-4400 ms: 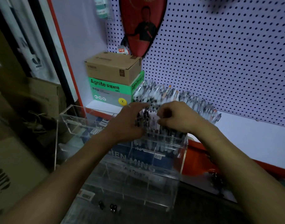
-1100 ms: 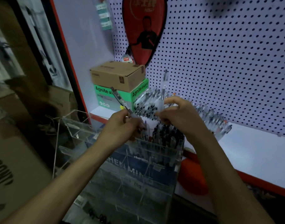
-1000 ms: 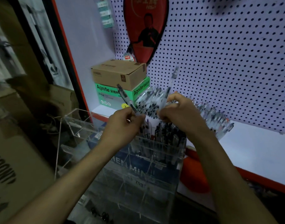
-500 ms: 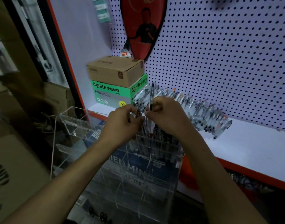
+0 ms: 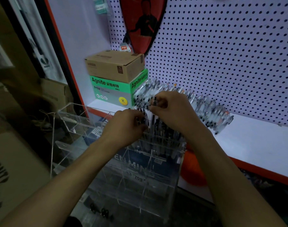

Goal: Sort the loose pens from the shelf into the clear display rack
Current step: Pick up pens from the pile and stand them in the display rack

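Observation:
A clear acrylic display rack (image 5: 140,174) stands in front of the white shelf (image 5: 254,145), its top rear compartment packed with upright dark pens (image 5: 162,128). A long row of loose clear pens (image 5: 210,110) lies on the shelf behind it. My right hand (image 5: 172,112) pinches one dark pen (image 5: 154,102) upright just above the packed compartment. My left hand (image 5: 125,126) curls its fingers over the pen tops at the compartment's left side; whether it holds one is hidden.
A brown carton (image 5: 115,66) sits on a green Agnite box (image 5: 113,90) at the shelf's left end. Pegboard (image 5: 221,54) backs the shelf. Cardboard boxes (image 5: 12,161) stand at the left, beside an empty acrylic bin (image 5: 71,122).
Both hands held pens raised a second ago. They have come down: the left hand's pen is no longer seen sticking up, and the right hand's pen is lowered over the compartment.

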Motion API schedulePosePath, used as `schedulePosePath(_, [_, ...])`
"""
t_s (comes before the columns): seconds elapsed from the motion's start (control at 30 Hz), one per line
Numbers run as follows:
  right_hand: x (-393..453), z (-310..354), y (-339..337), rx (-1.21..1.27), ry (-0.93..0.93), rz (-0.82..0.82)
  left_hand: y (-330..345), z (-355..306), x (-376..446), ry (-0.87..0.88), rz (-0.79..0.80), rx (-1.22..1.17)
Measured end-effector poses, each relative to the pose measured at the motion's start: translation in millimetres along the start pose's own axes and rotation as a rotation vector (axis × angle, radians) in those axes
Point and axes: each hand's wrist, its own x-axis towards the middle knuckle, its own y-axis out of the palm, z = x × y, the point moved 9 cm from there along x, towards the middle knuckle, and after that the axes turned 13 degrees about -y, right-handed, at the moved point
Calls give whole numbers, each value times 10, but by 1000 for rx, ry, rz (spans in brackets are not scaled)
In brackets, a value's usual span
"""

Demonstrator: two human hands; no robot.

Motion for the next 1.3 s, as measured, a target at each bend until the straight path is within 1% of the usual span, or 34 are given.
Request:
schedulePosePath(0.1, [-33, -59, 129, 9, 44, 94, -102, 70, -36, -12, -44, -98])
schedulePosePath(0.17, [-54, -85, 131, 95, 90, 53, -185, 93, -52, 5, -103, -138])
schedulePosePath(0.23, [-52, -84, 127, 145, 97, 26, -297, 107, -62, 27, -201, -176])
schedulePosePath(0.3, [-52, -68, 161, 117, 80, 63, -366, 114, -59, 58, -281, -202])
schedulePosePath(0.33, [-53, -69, 167, 92, 76, 77, -353, 123, -41, 66, -286, -208])
schedulePosePath(0.5, [-67, -185, 97, 69, 167, 88, -118, 111, 58, 125, -155, -195])
schedulePosePath(0.67, [19, -263, 165, 53, 213, 206, -30, 228, 152, 9, -52, -308])
schedulePosePath(0.93, [42, -309, 385, 19, 249, 363, 55, 285, 262, -58, 22, -408])
schedulePosePath(1.03, [60, -289, 444, 14, 256, 410, 81, 208, 242, -33, 48, -415])
schedulePosePath(1.1, [66, -289, 436, 3, 217, 440, 87, 165, 220, -17, 49, -397])
schedulePosePath(1.2, [24, -303, 327, 39, 170, 440, 81, 143, 199, 0, 45, -383])
schedulePosePath(1.3, [-29, -327, 70, 142, 180, 355, 7, 95, 161, 32, 6, -331])
